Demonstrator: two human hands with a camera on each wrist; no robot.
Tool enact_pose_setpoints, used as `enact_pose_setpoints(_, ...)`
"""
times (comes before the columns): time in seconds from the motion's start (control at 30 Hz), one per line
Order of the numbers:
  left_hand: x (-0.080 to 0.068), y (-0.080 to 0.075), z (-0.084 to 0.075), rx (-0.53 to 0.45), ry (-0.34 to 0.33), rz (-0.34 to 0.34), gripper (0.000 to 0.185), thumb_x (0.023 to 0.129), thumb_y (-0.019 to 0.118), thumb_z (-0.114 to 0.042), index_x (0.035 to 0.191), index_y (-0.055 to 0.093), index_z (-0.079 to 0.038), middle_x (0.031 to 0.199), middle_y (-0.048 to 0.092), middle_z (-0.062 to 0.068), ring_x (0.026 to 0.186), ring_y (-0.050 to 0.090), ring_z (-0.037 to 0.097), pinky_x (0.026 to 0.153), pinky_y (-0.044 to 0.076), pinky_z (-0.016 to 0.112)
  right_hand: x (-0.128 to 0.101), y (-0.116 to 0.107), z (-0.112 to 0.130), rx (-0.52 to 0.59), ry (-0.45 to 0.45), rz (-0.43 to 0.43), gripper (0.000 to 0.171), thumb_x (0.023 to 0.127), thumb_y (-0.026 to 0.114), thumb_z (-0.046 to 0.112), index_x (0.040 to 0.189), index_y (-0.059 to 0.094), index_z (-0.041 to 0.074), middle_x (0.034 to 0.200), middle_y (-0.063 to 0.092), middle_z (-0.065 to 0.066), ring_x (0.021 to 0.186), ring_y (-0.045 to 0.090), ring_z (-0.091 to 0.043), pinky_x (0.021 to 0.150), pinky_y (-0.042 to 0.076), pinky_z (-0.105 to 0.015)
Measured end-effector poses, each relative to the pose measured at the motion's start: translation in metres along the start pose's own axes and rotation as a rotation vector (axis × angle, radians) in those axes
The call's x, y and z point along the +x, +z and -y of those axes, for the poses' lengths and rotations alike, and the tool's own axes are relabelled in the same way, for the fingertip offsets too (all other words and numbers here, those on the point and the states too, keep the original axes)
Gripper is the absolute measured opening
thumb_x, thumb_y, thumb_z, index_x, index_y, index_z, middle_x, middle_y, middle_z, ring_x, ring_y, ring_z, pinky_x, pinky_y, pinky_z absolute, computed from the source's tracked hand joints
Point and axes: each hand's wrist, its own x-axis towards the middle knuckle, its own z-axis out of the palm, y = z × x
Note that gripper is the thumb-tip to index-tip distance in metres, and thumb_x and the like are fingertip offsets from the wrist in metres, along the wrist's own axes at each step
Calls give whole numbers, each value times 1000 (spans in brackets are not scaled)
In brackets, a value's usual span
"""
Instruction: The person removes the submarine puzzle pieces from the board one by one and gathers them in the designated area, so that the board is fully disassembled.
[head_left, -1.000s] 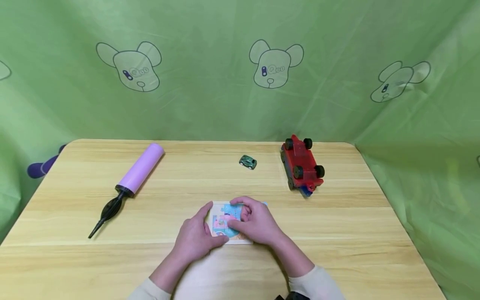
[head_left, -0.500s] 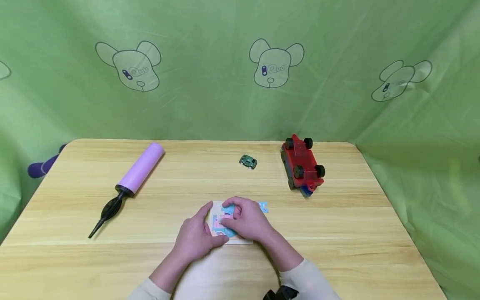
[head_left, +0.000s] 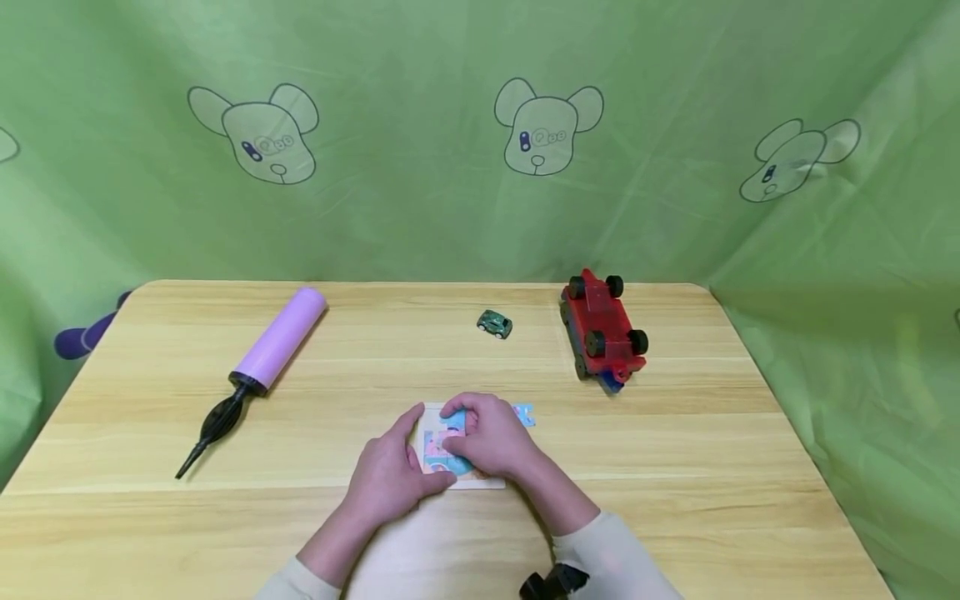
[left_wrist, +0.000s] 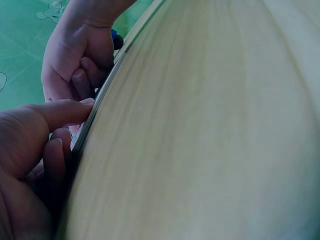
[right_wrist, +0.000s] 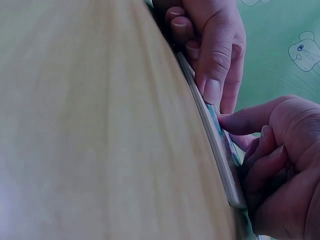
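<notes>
My left hand steadies the flat pastel cardboard jigsaw board, thumb along its edge; my right hand presses curled fingers on it, nearer me than the green toy car; uneven pressure could, I judge, pop fitted pieces.

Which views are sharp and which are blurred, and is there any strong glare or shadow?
Head view: evenly lit and sharp, no glare, only soft shadows under the red toy truck and pump. Both wrist views: the near table is blurred, and the puzzle board shows edge-on.
</notes>
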Motion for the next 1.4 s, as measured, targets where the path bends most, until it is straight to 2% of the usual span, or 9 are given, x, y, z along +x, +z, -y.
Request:
enact_pose_setpoints(0.27, -1, 1, 1, -2, 8, -4, 101, 68, 92, -29, 150, 39, 0, 58, 53, -5, 48, 50, 10, 43, 39, 28, 2, 1, 1, -19, 13, 3, 30, 78, 82, 8, 104, 67, 12, 55, 46, 2, 45, 41, -11, 43, 31, -25)
enact_pose_setpoints(0.5, 0, 0, 0, 5, 3, -9, 101, 68, 92, -31, 150, 40, 0, 59, 52, -4, 49, 49, 11, 44, 39, 29, -1, 1, 5, -18, 25, -32, 30, 78, 83, 8, 102, 66, 17, 56, 45, 2, 47, 40, -12, 44, 30, -26)
enact_pose_setpoints(0.73, 0, -1, 0, -9, 2, -4, 101, 69, 92, -30, 150, 40, -1, 59, 53, -4, 49, 50, 11, 43, 39, 29, -3, 2, 5, 12, -16, -60, 30, 77, 84, 5, 99, 67, 16, 52, 39, 3, 45, 34, -10, 44, 25, -24)
enact_pose_setpoints(1.17, 0, -1, 0, -8, 13, -8, 101, 68, 92, -29, 150, 40, 0, 58, 53, -5, 48, 51, 11, 43, 40, 28, -6, 1, 2, 108, -27, -118, 33, 77, 80, -7, 93, 64, 17, 56, 33, 1, 48, 32, -12, 47, 26, -24)
enact_pose_setpoints(1.4, -1, -1, -1, -21, 9, 3, 100, 70, 91, -28, 150, 39, 0, 58, 53, -5, 48, 50, 11, 42, 39, 28, -5, 0, 1, 90, -30, -97, 33, 77, 81, -4, 101, 70, 16, 54, 34, 3, 47, 31, -10, 46, 25, -23)
